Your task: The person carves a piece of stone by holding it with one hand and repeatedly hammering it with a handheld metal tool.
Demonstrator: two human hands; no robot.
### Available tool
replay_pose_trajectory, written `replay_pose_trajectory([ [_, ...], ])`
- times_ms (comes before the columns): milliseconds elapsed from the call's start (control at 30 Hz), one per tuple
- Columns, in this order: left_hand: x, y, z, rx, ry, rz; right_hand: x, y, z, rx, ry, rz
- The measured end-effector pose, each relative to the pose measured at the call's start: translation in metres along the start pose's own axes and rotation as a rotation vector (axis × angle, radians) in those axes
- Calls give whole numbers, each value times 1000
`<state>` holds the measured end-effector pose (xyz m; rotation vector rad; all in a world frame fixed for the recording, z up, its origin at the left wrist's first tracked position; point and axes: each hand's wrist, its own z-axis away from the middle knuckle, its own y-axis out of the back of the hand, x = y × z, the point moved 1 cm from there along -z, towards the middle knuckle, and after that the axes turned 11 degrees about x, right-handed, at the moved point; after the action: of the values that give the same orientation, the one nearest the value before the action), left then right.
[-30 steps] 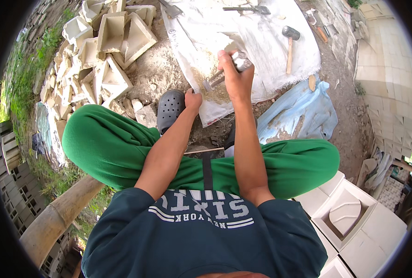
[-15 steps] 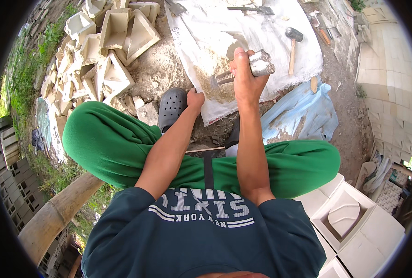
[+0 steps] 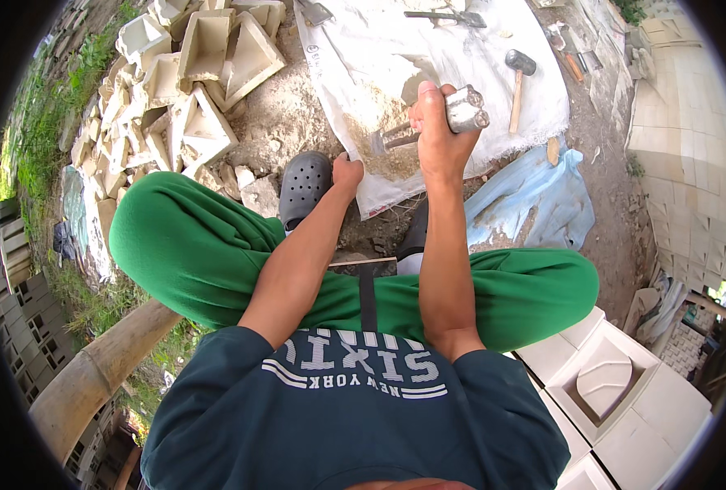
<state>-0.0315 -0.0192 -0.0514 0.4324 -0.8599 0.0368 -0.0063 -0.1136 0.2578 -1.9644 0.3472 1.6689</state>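
My right hand (image 3: 442, 135) is wrapped round a hand tool with a thick silver butt (image 3: 466, 110) turned up toward me. Its flat metal blade (image 3: 377, 144) points left over pale crumbs on a white sheet (image 3: 363, 41). The middle of the tool is partly hidden by my fingers. Beside the grey clog (image 3: 305, 186) on my left foot, my left hand (image 3: 347, 172) is closed at the sheet's near left edge. Whatever it grips is hidden from view.
Pale hollow block pieces (image 3: 202, 53) are heaped at the left. A mallet (image 3: 517, 86) and a dark-headed tool (image 3: 449, 16) lie on the sheet. Blue plastic (image 3: 534, 196) is near my right knee. Moulded pale blocks (image 3: 604, 376) stand lower right, a bamboo pole (image 3: 93, 376) lower left.
My right hand has shifted slightly to the right with the tool in it. My left hand stays closed by the clog.
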Motion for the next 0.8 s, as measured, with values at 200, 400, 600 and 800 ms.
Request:
replay_pose_trajectory([
  [200, 10, 6, 8, 5, 30, -40, 13, 14, 2, -97, -49, 210],
  [400, 3, 4, 9, -13, 27, -38, 69, 15, 1, 42, -65, 186],
  [600, -4, 0, 4, -77, 78, 4, 24, 14, 1, 28, -30, -3],
  [800, -21, -8, -11, -39, 67, -1, 43, 5, 8, -69, -58, 326],
])
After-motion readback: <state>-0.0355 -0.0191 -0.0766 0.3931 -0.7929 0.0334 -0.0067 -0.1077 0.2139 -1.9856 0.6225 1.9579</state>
